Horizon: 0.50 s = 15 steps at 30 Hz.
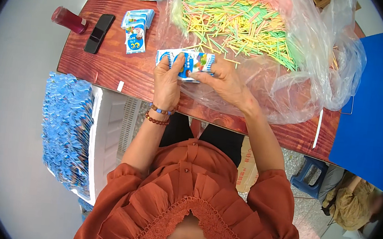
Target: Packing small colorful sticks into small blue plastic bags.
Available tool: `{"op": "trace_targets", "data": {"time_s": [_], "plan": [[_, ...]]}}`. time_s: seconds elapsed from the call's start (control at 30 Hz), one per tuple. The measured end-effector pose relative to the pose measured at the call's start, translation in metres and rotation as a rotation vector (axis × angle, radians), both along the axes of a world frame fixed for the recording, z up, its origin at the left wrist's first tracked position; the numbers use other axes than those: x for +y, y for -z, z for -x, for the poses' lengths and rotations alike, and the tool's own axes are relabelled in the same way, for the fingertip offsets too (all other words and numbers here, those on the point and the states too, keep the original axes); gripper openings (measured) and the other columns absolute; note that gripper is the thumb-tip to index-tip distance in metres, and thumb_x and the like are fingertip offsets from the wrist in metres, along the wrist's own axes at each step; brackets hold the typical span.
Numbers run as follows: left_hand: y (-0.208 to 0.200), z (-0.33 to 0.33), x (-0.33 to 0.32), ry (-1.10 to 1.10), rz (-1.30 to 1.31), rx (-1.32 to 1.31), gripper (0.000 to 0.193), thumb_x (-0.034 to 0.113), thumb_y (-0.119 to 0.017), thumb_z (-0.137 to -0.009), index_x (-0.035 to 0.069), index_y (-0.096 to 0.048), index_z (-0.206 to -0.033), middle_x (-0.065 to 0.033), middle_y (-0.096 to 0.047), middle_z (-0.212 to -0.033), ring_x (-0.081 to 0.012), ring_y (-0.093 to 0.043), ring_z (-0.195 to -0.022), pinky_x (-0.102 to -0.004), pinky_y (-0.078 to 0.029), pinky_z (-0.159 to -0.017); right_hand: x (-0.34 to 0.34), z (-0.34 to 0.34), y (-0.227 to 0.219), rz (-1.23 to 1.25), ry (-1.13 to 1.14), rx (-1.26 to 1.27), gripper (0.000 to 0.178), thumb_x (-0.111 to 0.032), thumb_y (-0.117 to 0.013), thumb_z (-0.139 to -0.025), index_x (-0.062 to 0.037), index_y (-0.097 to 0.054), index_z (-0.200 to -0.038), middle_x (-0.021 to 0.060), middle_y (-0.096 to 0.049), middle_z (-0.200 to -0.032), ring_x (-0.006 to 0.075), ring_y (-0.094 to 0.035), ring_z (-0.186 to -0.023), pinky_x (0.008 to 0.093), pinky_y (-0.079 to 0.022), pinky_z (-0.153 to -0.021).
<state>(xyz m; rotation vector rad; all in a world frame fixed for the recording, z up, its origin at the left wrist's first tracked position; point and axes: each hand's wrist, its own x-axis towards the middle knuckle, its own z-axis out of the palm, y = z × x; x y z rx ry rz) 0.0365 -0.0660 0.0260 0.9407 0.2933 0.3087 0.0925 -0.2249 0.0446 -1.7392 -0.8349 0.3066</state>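
Observation:
A white and blue printed packet is held flat between my two hands above the near part of the table. My left hand grips its left end, thumb on top. My right hand pinches its right end, with fingers partly hidden behind it. Just beyond lies a heap of thin pink, yellow and green sticks on a clear plastic bag spread over the tabletop. Several similar packets lie stacked to the left of my hands.
On the red wood-grain table, a black phone and a dark red bottle lie at left. A white box packed with blue packets stands below left. A blue panel and blue stool are at right.

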Motion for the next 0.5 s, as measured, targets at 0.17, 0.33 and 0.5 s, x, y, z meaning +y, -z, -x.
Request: {"op": "trace_targets", "data": {"time_s": [0.17,0.33,0.5], "plan": [[-0.003,0.008,0.013,0.103,0.200,0.013,0.011,0.012,-0.059,-0.095,0.003,-0.062,-0.100,-0.0039,-0.067,-0.096,-0.0090,-0.064,-0.082,-0.0246,-0.052,-0.072,0.020,-0.001,0.002,-0.090,0.021,0.060,0.018,-0.015,-0.067,-0.086,-0.0058,-0.070,-0.101,0.0072,-0.061,-0.110,0.0211,-0.055,-0.105,0.0323,-0.042,-0.089],[0.003,0.012,0.027,0.034,0.166,0.032,0.013,0.011,-0.060,-0.094,0.000,-0.063,-0.101,-0.0058,-0.068,-0.095,-0.0101,-0.065,-0.081,-0.0252,-0.053,-0.070,0.029,0.001,-0.014,-0.072,-0.109,-0.228,0.023,-0.020,-0.070,-0.080,-0.0044,-0.068,-0.097,0.0125,-0.060,-0.115,0.0285,-0.054,-0.109,0.0394,-0.042,-0.094],[0.000,0.014,0.039,0.131,0.142,0.070,0.017,0.015,-0.058,-0.096,-0.001,-0.064,-0.097,-0.0080,-0.068,-0.093,-0.0118,-0.066,-0.080,-0.0268,-0.055,-0.070,0.026,-0.018,-0.011,0.041,-0.218,-0.392,0.029,-0.008,-0.068,-0.079,-0.0089,-0.069,-0.108,0.0116,-0.056,-0.128,0.0291,-0.050,-0.120,0.0408,-0.038,-0.102]]}}
